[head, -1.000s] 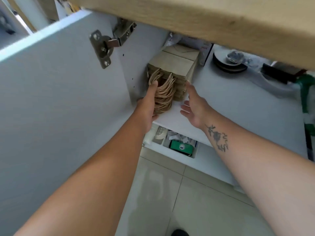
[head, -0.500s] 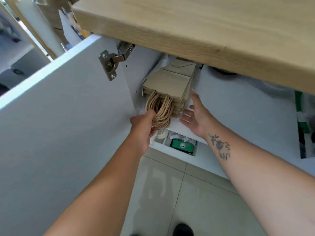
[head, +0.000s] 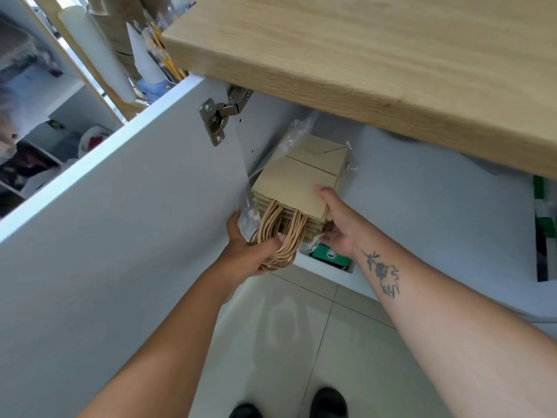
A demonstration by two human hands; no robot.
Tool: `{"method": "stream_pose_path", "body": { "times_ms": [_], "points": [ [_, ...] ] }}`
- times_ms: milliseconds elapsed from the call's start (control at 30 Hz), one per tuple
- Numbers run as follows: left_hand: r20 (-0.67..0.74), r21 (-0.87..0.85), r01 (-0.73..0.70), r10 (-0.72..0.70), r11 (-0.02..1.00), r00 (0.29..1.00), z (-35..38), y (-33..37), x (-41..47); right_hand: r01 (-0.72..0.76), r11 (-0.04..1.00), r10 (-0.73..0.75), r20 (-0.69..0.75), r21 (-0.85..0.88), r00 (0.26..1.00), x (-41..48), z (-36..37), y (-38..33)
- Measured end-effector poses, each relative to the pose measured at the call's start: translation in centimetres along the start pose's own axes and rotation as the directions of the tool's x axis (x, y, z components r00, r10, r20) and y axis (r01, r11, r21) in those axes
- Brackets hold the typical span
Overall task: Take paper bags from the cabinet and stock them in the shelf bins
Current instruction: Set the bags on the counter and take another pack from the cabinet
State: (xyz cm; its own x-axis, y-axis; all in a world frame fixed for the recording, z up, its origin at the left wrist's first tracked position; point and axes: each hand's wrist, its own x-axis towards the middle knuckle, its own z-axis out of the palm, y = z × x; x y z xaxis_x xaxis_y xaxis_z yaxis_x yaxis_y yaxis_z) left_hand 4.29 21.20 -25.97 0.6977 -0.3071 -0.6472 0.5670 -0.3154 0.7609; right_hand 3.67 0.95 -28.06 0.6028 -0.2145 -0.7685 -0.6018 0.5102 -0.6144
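While the bags (head: 297,184) lie stacked at the front edge of the cabinet shelf (head: 422,200), beside the open door (head: 120,230), your left hand (head: 248,251) curls its fingers round their bunched twine handles (head: 283,233). Your right hand (head: 337,227) clasps the stack's right side, thumb flat on top, fingers tucked beneath. Loose clear wrap (head: 294,132) clings round the stack.

Both hands on a stack of paper bags (head: 297,188) at the open cabinet.
The left hand (head: 247,254) grips the looped handles (head: 280,236) at the stack's near end; the right hand (head: 337,227) holds its right corner, thumb on top. Clear plastic wrap (head: 294,134) clings round it. The white cabinet door (head: 120,221) stands open at left, under the wooden table (head: 376,70).
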Motion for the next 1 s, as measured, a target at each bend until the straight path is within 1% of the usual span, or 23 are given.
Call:
{"method": "stream_pose_path", "body": {
  "times_ms": [100,167,233,300,367,433,500,633,700,767,833,933,1000],
  "points": [
    [-0.117,0.126,-0.101,0.116,0.987,0.986,0.0,1.1,-0.1,-0.029,0.995,0.025,0.046,0.091,0.999,-0.1,0.4,0.2],
    [-0.18,0.125,-0.215,0.236,0.968,0.955,0.2,1.7,-0.2,-0.048,0.988,0.04,0.061,0.145,0.997,-0.3,0.4,0.3],
    [-0.173,0.117,-0.279,0.296,0.953,0.939,0.6,2.2,-0.3,-0.05,0.985,0.037,0.078,0.168,0.996,-0.7,0.3,0.3],
    [-0.179,0.11,-0.295,0.311,0.949,0.933,1.0,2.9,-0.3,-0.058,0.984,0.043,0.091,0.167,0.995,-0.9,0.3,0.1],
    [-0.188,0.059,-0.293,0.299,0.954,0.936,1.2,3.8,0.1,-0.058,0.989,0.045,0.091,0.136,0.995,-1.0,0.2,-0.1],
    [-0.157,0.071,-0.272,0.28,0.96,0.947,1.4,4.6,0.5,-0.064,0.992,0.054,0.085,0.113,0.995,-1.0,-0.4,-0.2],
    [-0.144,0.092,-0.196,0.208,0.976,0.968,1.7,5.0,0.9,-0.083,0.991,0.074,0.086,0.106,0.994,-1.1,-1.5,0.1],
    [-0.139,0.01,-0.089,0.09,0.996,0.986,1.7,5.0,1.6,-0.069,0.992,0.06,0.086,0.107,0.995,-2.0,-3.2,1.0],
    [-0.072,-0.053,-0.02,0.016,0.998,0.997,1.7,4.6,1.9,-0.053,0.991,0.043,0.076,0.127,0.996,-2.8,-3.5,1.7],
    [0.018,-0.03,0.043,-0.042,0.999,0.999,1.8,4.1,2.0,-0.04,0.99,0.03,0.077,0.139,0.997,-3.3,-3.7,2.6],
    [0.035,0.039,0.056,-0.057,0.998,0.998,2.0,3.7,2.0,-0.024,0.986,0.011,0.081,0.163,0.997,-3.4,-3.8,3.7],
    [0.005,0.051,0.043,-0.043,0.998,0.999,2.4,3.2,1.1,-0.011,0.973,-0.002,0.054,0.229,0.999,-4.1,-4.1,4.6],
    [0.002,0.06,0.028,-0.029,0.998,1.0,2.7,2.7,-0.3,0.011,0.977,-0.016,0.026,0.213,1.0,-5.5,-4.2,4.9]
  ]
}}
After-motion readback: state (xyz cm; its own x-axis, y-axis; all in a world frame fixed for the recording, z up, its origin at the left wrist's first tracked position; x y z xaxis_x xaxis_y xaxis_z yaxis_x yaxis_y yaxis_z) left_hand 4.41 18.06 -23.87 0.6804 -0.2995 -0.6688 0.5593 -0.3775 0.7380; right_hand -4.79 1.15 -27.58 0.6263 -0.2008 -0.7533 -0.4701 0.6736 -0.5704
